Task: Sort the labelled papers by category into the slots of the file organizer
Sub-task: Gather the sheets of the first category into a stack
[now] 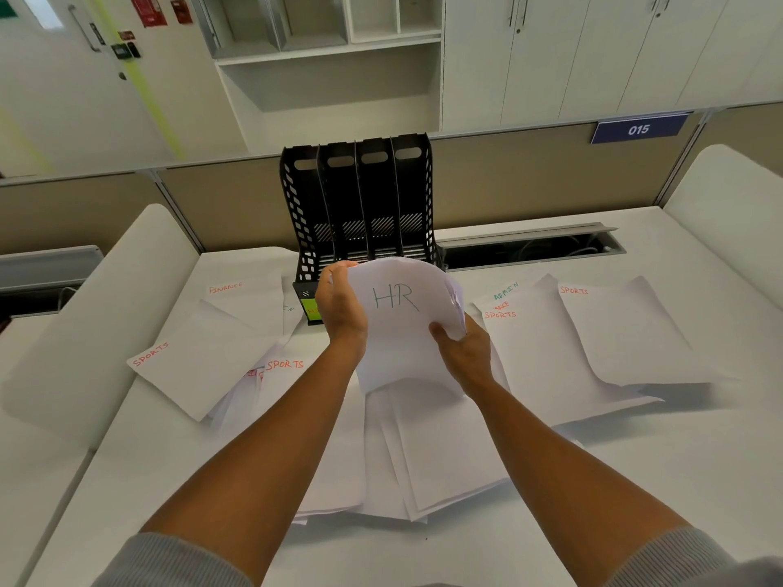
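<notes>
There's just one camera, worn on the person's head. It looks forward and down, close over the counter (635,459), toward the cabinets (593,57) behind it.

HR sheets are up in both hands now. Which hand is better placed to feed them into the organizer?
Probably left. The left hand grips the HR sheets at their top edge, right beside the file organizer front. The right hand pinches the lower side, farther from the slots.

Desk (635,480): white, cable slot (534,247) at rear
Partition (529,180): beige, blue "015" sign (638,129)
Cabinets (593,52): white, closed doors
Shelving (330,65): open, white
</notes>
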Tool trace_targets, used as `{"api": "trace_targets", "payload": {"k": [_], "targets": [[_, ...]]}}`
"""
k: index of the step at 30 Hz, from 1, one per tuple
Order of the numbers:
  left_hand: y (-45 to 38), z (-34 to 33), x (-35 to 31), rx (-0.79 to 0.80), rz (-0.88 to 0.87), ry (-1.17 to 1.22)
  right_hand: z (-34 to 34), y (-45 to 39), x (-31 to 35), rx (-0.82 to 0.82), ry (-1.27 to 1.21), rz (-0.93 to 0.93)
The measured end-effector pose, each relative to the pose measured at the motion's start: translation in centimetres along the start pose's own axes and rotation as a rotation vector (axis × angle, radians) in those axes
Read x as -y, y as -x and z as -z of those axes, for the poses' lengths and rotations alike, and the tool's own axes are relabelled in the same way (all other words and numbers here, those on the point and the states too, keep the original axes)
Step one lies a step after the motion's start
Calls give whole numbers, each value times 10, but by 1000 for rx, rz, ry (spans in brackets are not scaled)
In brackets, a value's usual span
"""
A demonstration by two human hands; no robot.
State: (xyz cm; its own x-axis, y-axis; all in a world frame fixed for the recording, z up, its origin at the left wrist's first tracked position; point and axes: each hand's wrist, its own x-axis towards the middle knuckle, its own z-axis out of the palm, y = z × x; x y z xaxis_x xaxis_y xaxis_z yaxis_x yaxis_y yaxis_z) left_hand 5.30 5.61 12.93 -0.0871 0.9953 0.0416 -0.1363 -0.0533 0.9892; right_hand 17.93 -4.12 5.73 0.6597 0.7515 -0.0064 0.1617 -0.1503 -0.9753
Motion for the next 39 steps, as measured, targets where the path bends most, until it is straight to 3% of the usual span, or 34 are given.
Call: {"api": "trace_targets", "payload": {"k": [4,11,18,24,27,33,39], "targets": [[1,4,-2,35,-20,11,0,-1,0,-11,-16,-13],[5,21,19,278,-134,-154,1,-8,9,-84,-118,-70],[3,29,43,309,-167,-323,3,-13,20,-66,-169,-32],[7,41,63,416,72,-443,7,-6,0,9,-28,-61],[6,50,70,483,92,-543,10,-4,-7,44,11,-75],[-5,50,68,378,117,-491,8,-10,4,57,76,-24],[-27,44,53,262,36,-389,-1,-29,31,65,100,42]]}}
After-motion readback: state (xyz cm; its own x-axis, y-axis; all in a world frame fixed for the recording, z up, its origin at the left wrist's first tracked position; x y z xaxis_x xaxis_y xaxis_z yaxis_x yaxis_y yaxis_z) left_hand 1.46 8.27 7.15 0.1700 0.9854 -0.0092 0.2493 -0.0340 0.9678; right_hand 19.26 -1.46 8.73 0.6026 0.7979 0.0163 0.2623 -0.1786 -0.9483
